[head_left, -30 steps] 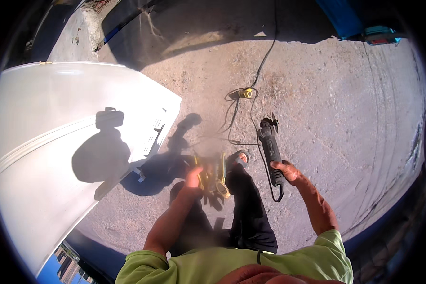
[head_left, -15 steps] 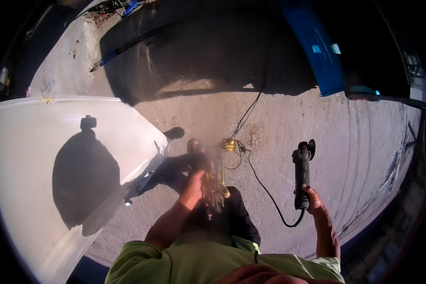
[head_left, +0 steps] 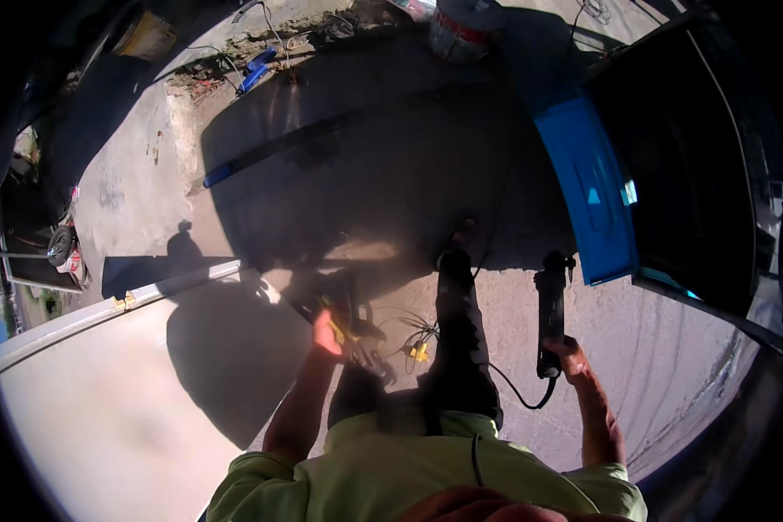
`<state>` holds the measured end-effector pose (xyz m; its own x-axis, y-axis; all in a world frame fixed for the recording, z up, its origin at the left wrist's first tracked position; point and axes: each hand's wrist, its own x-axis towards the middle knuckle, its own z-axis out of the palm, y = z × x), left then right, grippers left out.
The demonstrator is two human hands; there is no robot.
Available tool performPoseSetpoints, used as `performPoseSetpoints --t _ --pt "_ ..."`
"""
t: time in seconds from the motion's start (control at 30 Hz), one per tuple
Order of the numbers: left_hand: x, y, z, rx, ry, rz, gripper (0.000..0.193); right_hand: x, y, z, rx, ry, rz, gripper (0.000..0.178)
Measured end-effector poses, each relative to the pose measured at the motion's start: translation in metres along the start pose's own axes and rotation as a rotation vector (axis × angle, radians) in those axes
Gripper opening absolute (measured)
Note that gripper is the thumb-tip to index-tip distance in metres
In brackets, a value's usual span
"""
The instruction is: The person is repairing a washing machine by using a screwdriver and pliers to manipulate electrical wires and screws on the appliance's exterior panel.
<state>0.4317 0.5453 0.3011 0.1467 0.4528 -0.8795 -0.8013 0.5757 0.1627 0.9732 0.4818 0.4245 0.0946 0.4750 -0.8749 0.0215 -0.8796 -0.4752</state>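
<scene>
My right hand (head_left: 568, 355) is closed around the rear body of a black angle grinder (head_left: 549, 304). The grinder stays off the ground to the right of my legs, its head pointing away from me. From its near end a black cord (head_left: 524, 402) loops down toward my legs. My left hand (head_left: 325, 335) grips a bunch of metal hand tools with yellow parts (head_left: 365, 346), beside the corner of a white panel (head_left: 130, 391). Shadow and haze blur these tools, so their exact kind cannot be made out.
A yellow plug connector (head_left: 418, 352) and coiled dark cable (head_left: 422, 329) lie on the concrete between my legs. A blue panel (head_left: 587, 183) stands ahead right. Farther off are a bucket (head_left: 465, 30) and a blue object (head_left: 257, 70) by a broken concrete edge.
I have stepped forward, with one leg now stretched ahead. The blue panel appears nearer, and a bucket has come into view. My left hand has shifted left with the tools; the grinder remains held.
</scene>
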Motion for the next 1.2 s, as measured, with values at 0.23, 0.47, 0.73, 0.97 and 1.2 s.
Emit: performPoseSetpoints --t 0.23,0.47,0.73,0.97,1.2 --pt "0.060 0.024 0.201 0.017 -0.108 0.067 0.035 0.208 -0.166 -0.033 -0.287 -0.189 0.056 0.038" --pt "0.083 0.025 0.331 0.057 -0.124 0.013 0.035 0.261 -0.299 -0.037 -0.495 -0.248 0.025 0.045" --pt "0.170 0.063 0.347 -0.097 -0.042 -0.071 0.039 0.292 -0.493 -0.007 -0.669 -0.246 -0.061 0.048" --pt "0.235 0.155 0.371 -0.205 -0.023 -0.087 0.033 0.323 -0.728 0.059 -0.591 -0.121 -0.281 0.046" --pt "0.289 0.215 0.397 -0.282 0.083 0.067 0.034 0.507 -0.827 0.184 -0.642 -0.141 -0.348 0.064"
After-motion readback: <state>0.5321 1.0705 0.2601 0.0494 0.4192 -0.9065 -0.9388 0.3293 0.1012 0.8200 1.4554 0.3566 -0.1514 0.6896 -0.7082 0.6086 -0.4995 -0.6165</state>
